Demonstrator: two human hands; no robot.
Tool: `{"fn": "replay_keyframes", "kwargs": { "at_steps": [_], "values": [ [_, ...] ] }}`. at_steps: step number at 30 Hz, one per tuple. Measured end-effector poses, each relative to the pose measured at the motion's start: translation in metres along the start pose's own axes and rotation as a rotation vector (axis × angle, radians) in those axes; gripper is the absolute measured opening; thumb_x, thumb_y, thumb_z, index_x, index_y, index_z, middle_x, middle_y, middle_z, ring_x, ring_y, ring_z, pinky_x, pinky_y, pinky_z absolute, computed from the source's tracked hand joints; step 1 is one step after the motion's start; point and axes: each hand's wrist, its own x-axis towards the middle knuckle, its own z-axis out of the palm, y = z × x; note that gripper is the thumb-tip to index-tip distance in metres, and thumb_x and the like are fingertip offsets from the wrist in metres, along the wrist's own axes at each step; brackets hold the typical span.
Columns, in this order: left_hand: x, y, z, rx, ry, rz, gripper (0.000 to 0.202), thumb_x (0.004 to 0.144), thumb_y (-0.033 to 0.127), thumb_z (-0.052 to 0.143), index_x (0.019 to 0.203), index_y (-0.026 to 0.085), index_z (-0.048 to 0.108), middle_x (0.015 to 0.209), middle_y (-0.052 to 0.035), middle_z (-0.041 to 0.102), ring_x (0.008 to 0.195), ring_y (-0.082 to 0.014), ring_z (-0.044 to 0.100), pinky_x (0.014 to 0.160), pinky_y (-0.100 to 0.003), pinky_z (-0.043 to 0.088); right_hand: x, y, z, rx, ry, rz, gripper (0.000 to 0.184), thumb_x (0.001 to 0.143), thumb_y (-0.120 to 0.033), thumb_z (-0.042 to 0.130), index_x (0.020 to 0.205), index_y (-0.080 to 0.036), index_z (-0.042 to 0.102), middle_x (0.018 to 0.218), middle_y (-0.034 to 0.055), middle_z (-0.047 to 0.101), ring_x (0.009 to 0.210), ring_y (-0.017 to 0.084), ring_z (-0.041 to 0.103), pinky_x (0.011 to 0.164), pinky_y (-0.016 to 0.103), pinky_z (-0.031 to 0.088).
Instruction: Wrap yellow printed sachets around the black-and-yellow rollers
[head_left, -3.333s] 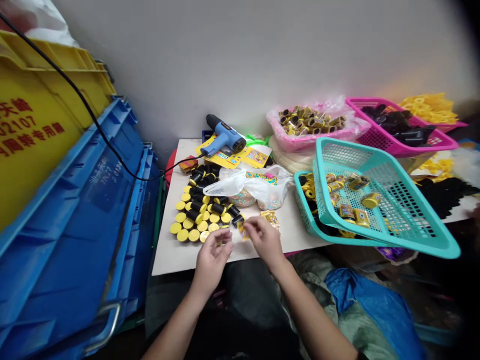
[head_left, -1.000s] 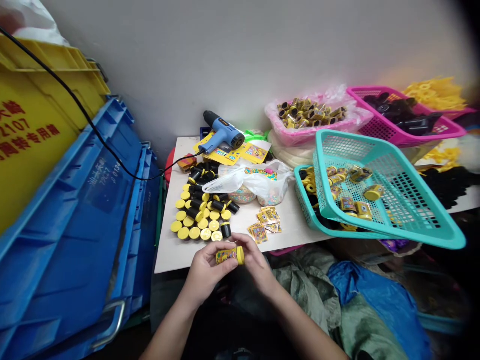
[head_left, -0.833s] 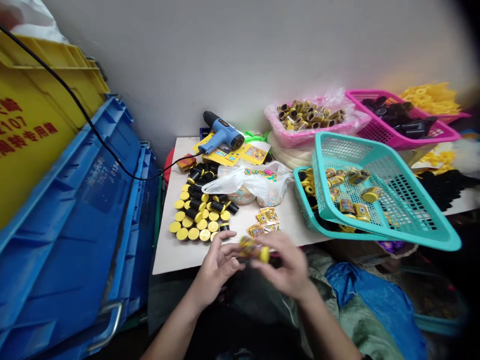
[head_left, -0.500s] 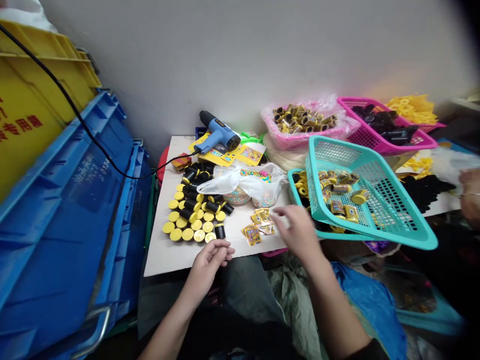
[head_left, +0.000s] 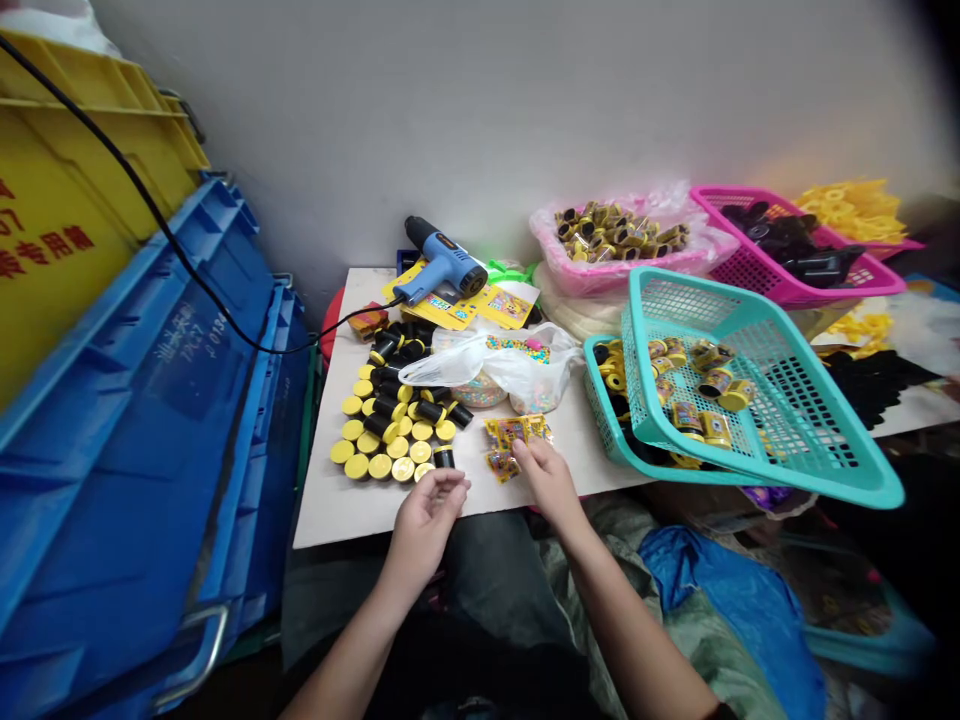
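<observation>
Right hand [head_left: 550, 482] lies open, fingertips touching sachets [head_left: 514, 440] on the table [head_left: 337, 510]. Left hand [head_left: 426, 508] curls; contents unclear. Tubes [head_left: 390, 420] crowd left, bag [head_left: 510, 368] behind, basket [head_left: 675, 300] right.

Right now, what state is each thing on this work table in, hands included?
Left hand, fingers curled at the edge of the white table; contents unclear.
Right hand, open, fingertips on the small printed yellow packets.
Small black tubes with yellow caps, some upright, some lying.
Blue plastic heat gun, lying on its side, corded.
Clear plastic bag of coloured beads, slumped.
Upper teal plastic mesh basket, tilted, partly filled.
</observation>
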Motion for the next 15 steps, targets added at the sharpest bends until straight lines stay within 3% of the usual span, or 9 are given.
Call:
{"fn": "replay_keyframes", "kwargs": {
  "at_steps": [5,9,12,15],
  "values": [
    [0.018,0.005,0.018,-0.047,0.12,0.128,0.029,0.068,0.031,0.07,0.09,0.017,0.059,0.085,-0.0048,0.064,0.084,-0.0176,0.062,0.071,-0.027,0.051,-0.022,-0.02,0.027,0.468,0.059,0.215,0.037,0.086,-0.054,0.047,0.089,-0.022,0.066,0.087,0.0051,0.061,0.088,0.022,0.053,0.078,0.034,0.04],
    [0.022,0.01,0.02,-0.125,0.102,0.094,0.039,0.063,0.026,0.073,0.096,0.017,0.055,0.071,0.0022,0.061,0.07,-0.0134,0.062,0.066,-0.024,0.051,-0.042,-0.031,0.047,0.76,-0.025,0.36,0.037,0.083,-0.055,0.05,0.087,-0.021,0.062,0.077,0.0029,0.058,0.076,0.019,0.051,0.068,0.031,0.042],
    [0.021,0.009,0.017,-0.137,0.073,0.03,0.035,0.065,0.028,0.072,0.094,0.016,0.054,0.063,0.0041,0.06,0.059,-0.0117,0.061,0.062,-0.024,0.051,-0.05,-0.032,0.056,0.831,-0.04,0.408,0.036,0.085,-0.054,0.049,0.09,-0.02,0.061,0.078,0.0023,0.057,0.072,0.017,0.05,0.067,0.03,0.042],
    [0.022,0.007,0.012,-0.104,0.068,0.043,0.033,0.066,0.026,0.071,0.092,0.016,0.055,0.062,0.0038,0.061,0.059,-0.0116,0.061,0.064,-0.025,0.051,-0.05,-0.028,0.058,0.761,-0.099,0.308,0.043,0.09,-0.054,0.038,0.112,-0.021,0.055,0.102,0.0065,0.057,0.094,0.02,0.052,0.079,0.032,0.043]
  ]
}}
